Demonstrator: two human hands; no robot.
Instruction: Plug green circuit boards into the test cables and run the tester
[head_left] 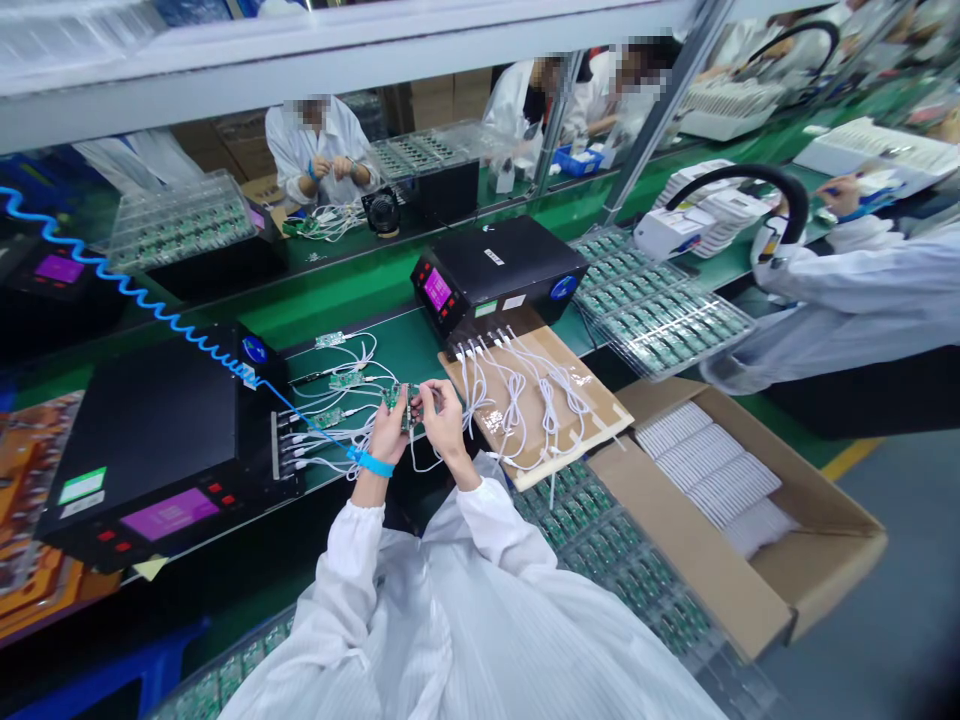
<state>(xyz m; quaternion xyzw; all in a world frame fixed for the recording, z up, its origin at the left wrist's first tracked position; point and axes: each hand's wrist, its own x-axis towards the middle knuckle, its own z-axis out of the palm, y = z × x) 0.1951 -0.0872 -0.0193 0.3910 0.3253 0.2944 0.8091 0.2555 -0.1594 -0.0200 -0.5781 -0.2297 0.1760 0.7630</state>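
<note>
White coat (465, 630) lies nearest; at the desk (409, 345), the left hand (386, 434) reaches forward, fingers curled round a green circuit board (391, 396), direction and long axis unclear. Right hand (445, 420) angles inward, fingers nearly together beside it, grip unclear.

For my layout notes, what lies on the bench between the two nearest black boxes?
Small green circuit boards and white cables, on its green surface, in the head view.
</note>
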